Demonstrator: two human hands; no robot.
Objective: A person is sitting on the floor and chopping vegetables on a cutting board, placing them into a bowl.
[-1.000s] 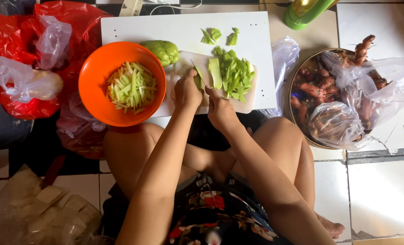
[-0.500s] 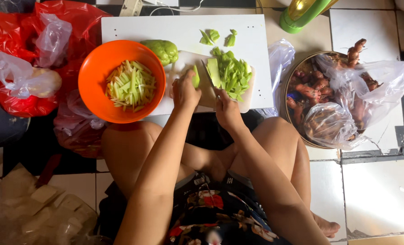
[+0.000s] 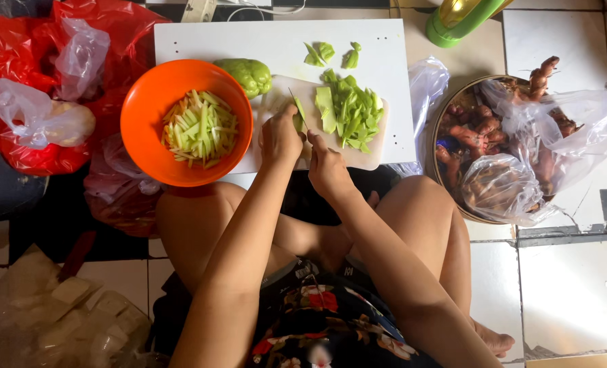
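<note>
Orange bowl [image 3: 143, 146] held pale green strips [image 3: 200, 129], metal basin [image 3: 438, 146] held bagged brown roots [image 3: 511, 157], while left hand [image 3: 281, 140] pinched a green piece [image 3: 298, 112] on the cutting board [image 3: 375, 160] and right hand [image 3: 327, 169] gripped a knife [image 3: 297, 103] beside chopped greens [image 3: 354, 112], a whole green gourd [image 3: 247, 73] just behind.

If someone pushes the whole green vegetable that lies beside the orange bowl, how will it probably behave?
The whole green vegetable is rounded and lumpy, so it would probably wobble or roll a little rather than slide. It looks solid and firm, likely rather heavy for its size. The orange bowl touches or nearly touches it on one side, so it would probably move away from the bowl.
</note>
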